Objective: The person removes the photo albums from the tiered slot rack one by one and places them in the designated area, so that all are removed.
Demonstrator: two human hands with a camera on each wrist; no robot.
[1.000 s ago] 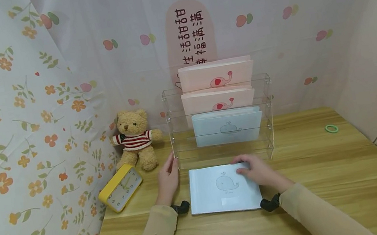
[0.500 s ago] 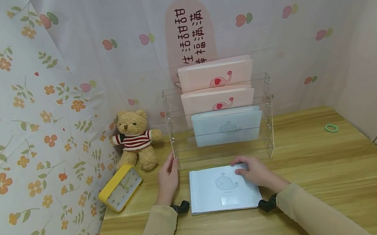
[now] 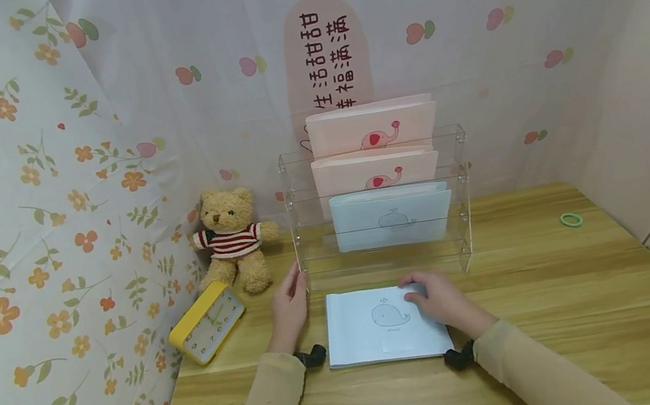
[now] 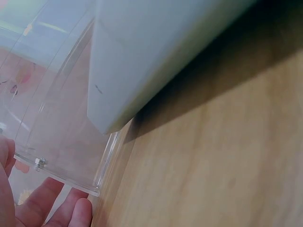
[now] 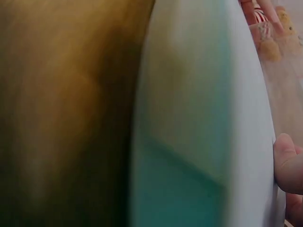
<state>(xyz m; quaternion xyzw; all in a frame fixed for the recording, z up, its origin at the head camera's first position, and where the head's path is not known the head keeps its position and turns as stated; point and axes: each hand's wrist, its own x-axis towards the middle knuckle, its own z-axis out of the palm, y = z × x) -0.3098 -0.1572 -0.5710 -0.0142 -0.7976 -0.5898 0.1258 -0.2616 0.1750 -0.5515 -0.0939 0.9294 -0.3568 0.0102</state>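
Observation:
A pale blue folder [image 3: 359, 329] with a whale drawing on its cover is in front of the clear acrylic rack [image 3: 387, 262]. My right hand [image 3: 444, 298] pinches its far right corner, with the thumb on the cover. The folder's edge and teal-tinted inside [image 5: 184, 189] fill the middle of the right wrist view, blurred. My left hand [image 3: 289, 306] holds the rack's left side panel. In the left wrist view its fingers [image 4: 40, 203] lie along the panel's edge, and the folder's white corner [image 4: 128, 71] hangs over the wooden table.
Two pink elephant folders [image 3: 345, 131] and a blue whale folder [image 3: 361, 225] stand in the rack's tiers. Left of it are a teddy bear [image 3: 232, 236] and a yellow clock [image 3: 206, 323]. A green ring [image 3: 571, 220] lies on the table [image 3: 574, 304] at right.
My right hand and wrist have shifted slightly left with the folder's corner. The glare on the folder's label has changed and faded. My left hand stays at the rack.

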